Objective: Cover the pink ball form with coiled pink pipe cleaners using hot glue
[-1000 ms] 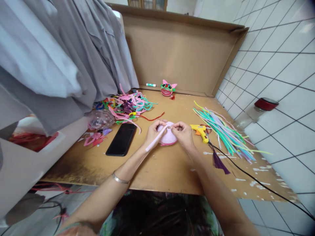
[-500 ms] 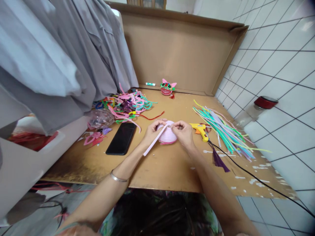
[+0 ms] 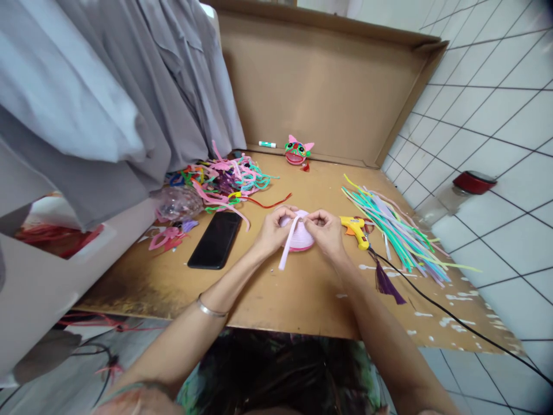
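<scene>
A pale pink dome (image 3: 302, 241) of coiled pipe cleaner, with a darker pink rim at its base, sits between my hands. My left hand (image 3: 276, 229) is closed around its left side, thumb near the top. From the top a loose length of pale pink pipe cleaner (image 3: 287, 251) bends over and hangs toward me. My right hand (image 3: 325, 231) pinches at the upper right of the dome, where this strip begins. The exact contact of the fingertips is partly hidden.
A yellow glue gun (image 3: 356, 230) and its black cord lie right of my hands, near a purple tassel (image 3: 389, 283) and loose pipe cleaners (image 3: 389, 225). Left are a phone (image 3: 215, 241) and a tangled craft pile (image 3: 233, 176). A finished animal head (image 3: 296, 152) stands behind.
The loose end of the pipe cleaner has swung right and bends more sharply at the dome's top. Both hands remain at the dome. The view has shifted slightly.
</scene>
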A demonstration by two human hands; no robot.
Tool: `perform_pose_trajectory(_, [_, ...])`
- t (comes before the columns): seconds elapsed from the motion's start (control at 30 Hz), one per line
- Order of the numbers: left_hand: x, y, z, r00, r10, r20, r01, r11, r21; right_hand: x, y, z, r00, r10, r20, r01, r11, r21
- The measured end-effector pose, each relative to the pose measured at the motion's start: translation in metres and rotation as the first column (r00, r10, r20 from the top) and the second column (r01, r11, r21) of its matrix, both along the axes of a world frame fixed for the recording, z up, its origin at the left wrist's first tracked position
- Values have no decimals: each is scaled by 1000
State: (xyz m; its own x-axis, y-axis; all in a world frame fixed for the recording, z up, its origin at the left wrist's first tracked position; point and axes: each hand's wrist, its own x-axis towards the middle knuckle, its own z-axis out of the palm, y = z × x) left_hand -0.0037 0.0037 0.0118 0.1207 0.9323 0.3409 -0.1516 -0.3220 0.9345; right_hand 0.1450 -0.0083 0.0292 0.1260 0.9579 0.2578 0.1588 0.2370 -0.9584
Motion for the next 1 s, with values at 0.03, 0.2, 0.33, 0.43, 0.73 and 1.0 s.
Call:
perform_pose_trajectory(0.03, [-1, 1, -1, 1000, -5, -5, 5, 1000, 16, 1, 1, -1, 1000, 5, 1, -5, 1000, 13])
perform_pose_trajectory(0.2, [-3, 4, -10, 1000, -19, 4, 19, 998, 62, 8, 2, -5, 994, 105, -33, -104, 994, 34])
perform_pose_trajectory(0.33, [-2, 6, -14, 1000, -4, -14, 5, 997, 76, 15, 2, -5, 986, 161, -39, -160, 987, 20])
perform_pose_trajectory(0.43, [-2, 5, -14, 1000, 5, -25, -3, 996, 94, 18, 2, -5, 979, 200, -26, -200, 980, 10])
perform_pose_trajectory(0.73, [-4, 5, -12, 997, 1, -76, 8, 993, 120, 20, 3, -5, 976, 141, 163, -164, 977, 138])
perform_pose_trajectory(1.0, [-10, 5, -5, 987, 7, -162, 18, 988, 152, 22, -1, 4, 924, 96, 371, -197, 949, 246])
